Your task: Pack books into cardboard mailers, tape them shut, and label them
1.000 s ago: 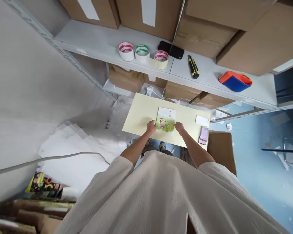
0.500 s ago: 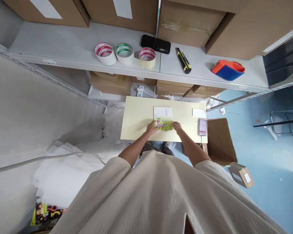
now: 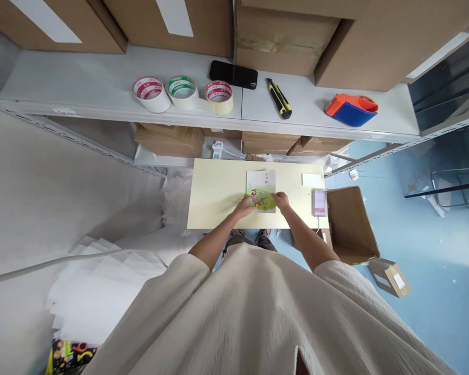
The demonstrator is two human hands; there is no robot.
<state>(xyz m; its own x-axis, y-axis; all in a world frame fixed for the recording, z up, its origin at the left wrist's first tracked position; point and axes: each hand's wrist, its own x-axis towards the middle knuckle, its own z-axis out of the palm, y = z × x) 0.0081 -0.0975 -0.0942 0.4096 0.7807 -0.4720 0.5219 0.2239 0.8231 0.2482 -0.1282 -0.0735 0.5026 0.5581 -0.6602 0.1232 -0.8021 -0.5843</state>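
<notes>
A thin picture book (image 3: 261,179) with a white upper cover, dark lettering and a green drawing of a figure and an animal is at the middle of the pale yellow table (image 3: 214,190). My left hand (image 3: 244,207) grips its lower left edge, fingers closed on the border. On the opposite side, my right hand (image 3: 281,201) pinches the right edge with thumb and fingers. Both forearms reach in from the near side. Whether the book is lifted or rests on the tabletop, I cannot tell.
A blurred phone (image 3: 319,203) and a white card (image 3: 311,179) lie at the table's right. Shelf above: tape rolls (image 3: 152,95), black phone (image 3: 233,74), utility knife (image 3: 279,99), tape dispenser (image 3: 352,110), cardboard boxes (image 3: 172,26). An open carton (image 3: 354,224) stands right.
The camera view has shifted, so the shelf items appear further left. Both hands keep hold of the book, whose lower part shows a little more; it sits slightly further right over the table.
</notes>
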